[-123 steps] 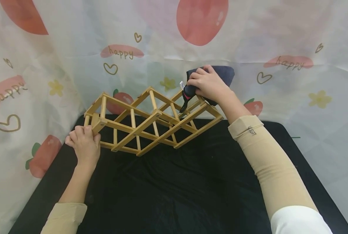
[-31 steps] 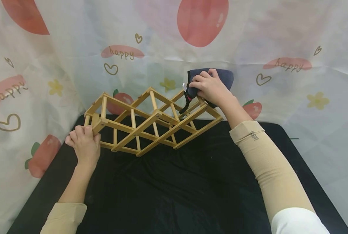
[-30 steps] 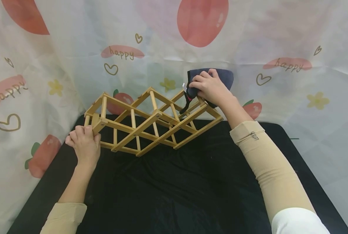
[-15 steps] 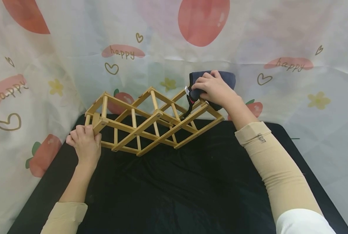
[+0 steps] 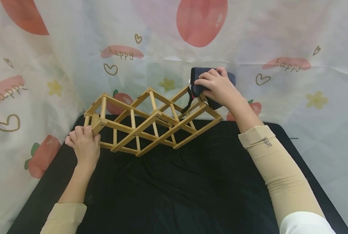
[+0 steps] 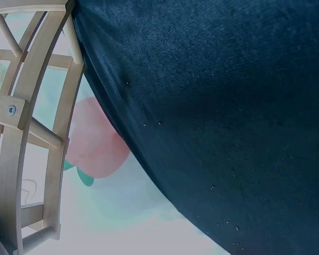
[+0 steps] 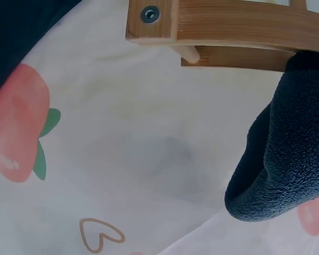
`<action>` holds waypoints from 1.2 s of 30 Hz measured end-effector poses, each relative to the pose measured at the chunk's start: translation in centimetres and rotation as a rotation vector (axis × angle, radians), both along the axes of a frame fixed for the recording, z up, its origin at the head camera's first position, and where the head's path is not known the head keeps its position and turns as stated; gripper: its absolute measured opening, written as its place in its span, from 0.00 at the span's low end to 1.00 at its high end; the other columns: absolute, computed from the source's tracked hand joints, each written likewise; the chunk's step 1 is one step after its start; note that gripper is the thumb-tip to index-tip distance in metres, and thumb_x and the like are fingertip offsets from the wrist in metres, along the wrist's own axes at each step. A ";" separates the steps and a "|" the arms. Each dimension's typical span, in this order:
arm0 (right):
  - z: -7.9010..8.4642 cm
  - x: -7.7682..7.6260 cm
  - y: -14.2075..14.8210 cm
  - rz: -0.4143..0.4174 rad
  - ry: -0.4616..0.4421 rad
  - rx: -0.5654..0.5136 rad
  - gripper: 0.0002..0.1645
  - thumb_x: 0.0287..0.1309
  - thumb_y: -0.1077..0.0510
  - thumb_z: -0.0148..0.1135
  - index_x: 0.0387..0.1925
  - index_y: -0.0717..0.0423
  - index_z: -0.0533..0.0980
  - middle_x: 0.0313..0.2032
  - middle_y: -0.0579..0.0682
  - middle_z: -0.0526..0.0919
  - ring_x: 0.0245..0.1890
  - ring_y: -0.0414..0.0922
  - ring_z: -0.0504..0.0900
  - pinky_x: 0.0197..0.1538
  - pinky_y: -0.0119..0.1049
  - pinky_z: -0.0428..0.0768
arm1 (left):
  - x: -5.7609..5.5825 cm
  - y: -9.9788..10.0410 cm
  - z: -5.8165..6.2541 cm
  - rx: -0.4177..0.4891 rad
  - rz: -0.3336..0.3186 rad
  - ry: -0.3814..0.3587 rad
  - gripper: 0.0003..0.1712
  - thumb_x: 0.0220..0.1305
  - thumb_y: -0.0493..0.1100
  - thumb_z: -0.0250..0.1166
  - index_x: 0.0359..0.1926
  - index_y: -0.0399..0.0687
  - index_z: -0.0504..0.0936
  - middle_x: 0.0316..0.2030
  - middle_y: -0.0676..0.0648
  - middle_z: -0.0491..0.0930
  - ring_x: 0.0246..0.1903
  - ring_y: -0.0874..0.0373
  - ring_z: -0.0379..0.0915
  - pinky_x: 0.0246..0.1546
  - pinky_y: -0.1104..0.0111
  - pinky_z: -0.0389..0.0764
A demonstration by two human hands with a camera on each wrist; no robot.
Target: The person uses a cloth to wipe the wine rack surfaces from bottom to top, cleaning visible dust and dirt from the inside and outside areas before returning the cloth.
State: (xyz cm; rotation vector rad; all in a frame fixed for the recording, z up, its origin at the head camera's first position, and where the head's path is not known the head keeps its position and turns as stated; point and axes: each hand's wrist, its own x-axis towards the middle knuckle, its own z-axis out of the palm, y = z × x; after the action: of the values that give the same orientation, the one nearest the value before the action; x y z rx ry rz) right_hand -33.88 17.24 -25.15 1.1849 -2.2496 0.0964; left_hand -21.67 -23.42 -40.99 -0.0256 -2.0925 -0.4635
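Note:
A light wooden lattice rack point(image 5: 135, 130) of slats and round rods, like a folding wine rack, stands at the back of the table. My left hand point(image 5: 86, 144) grips its near left corner, fingers over the top; in the left wrist view only the rack point(image 6: 16, 143) shows, not the hand. Around the rack's upper right end, my right hand point(image 5: 219, 86) holds a dark blue cloth point(image 5: 201, 71) with black edging, a small white tag and a dangling black strap. In the right wrist view the fuzzy cloth point(image 7: 300, 143) hangs against a rack slat point(image 7: 244, 24).
A black cloth point(image 5: 174, 195) covers the table. Right behind the rack hangs a pale curtain point(image 5: 162, 39) printed with red fruit, hearts and "happy"; it also closes off both sides.
My right hand and the cloth have shifted a little to the right along the rack's right end. The left hand and the rack stay where they were.

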 end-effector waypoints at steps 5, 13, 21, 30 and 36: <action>0.4 0.8 0.2 -0.002 0.032 -0.017 0.20 0.45 0.67 0.66 0.43 0.53 0.76 0.43 0.55 0.77 0.46 0.54 0.69 0.52 0.55 0.54 | 0.0 0.1 0.0 -0.005 0.001 -0.015 0.06 0.56 0.32 0.54 0.32 0.35 0.64 0.32 0.34 0.60 0.33 0.37 0.52 0.38 0.46 0.45; 1.6 2.4 1.2 0.020 0.105 -0.039 0.19 0.45 0.70 0.63 0.42 0.55 0.77 0.41 0.55 0.77 0.44 0.54 0.70 0.52 0.56 0.55 | 0.4 0.1 0.5 -0.023 -0.027 -0.048 0.17 0.59 0.49 0.49 0.32 0.37 0.63 0.31 0.35 0.59 0.33 0.35 0.52 0.38 0.46 0.45; 1.5 3.8 2.7 0.025 0.150 -0.051 0.19 0.43 0.71 0.62 0.40 0.55 0.77 0.39 0.55 0.77 0.41 0.54 0.70 0.50 0.57 0.55 | 0.9 -0.3 1.0 -0.054 -0.082 -0.089 0.35 0.64 0.66 0.33 0.32 0.35 0.62 0.32 0.34 0.58 0.33 0.35 0.50 0.37 0.45 0.44; 0.5 5.1 4.4 0.037 0.171 -0.028 0.19 0.43 0.71 0.63 0.41 0.57 0.77 0.39 0.57 0.77 0.41 0.56 0.70 0.47 0.58 0.54 | 0.9 -0.4 1.2 -0.091 -0.080 -0.057 0.33 0.66 0.63 0.33 0.31 0.35 0.63 0.31 0.33 0.59 0.32 0.35 0.51 0.36 0.45 0.45; -0.1 6.0 5.4 0.024 0.166 -0.062 0.20 0.41 0.72 0.62 0.40 0.57 0.77 0.39 0.56 0.77 0.39 0.56 0.71 0.48 0.59 0.54 | 0.9 -0.6 1.2 -0.099 -0.097 -0.046 0.32 0.66 0.63 0.35 0.30 0.36 0.63 0.31 0.34 0.60 0.32 0.37 0.51 0.37 0.45 0.45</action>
State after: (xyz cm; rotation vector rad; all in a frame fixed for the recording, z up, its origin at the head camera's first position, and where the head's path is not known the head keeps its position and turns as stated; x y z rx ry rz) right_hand -27.90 22.61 -25.27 1.1438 -2.0741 0.0730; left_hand -20.79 -24.05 -39.78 -0.1768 -2.1651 -0.4222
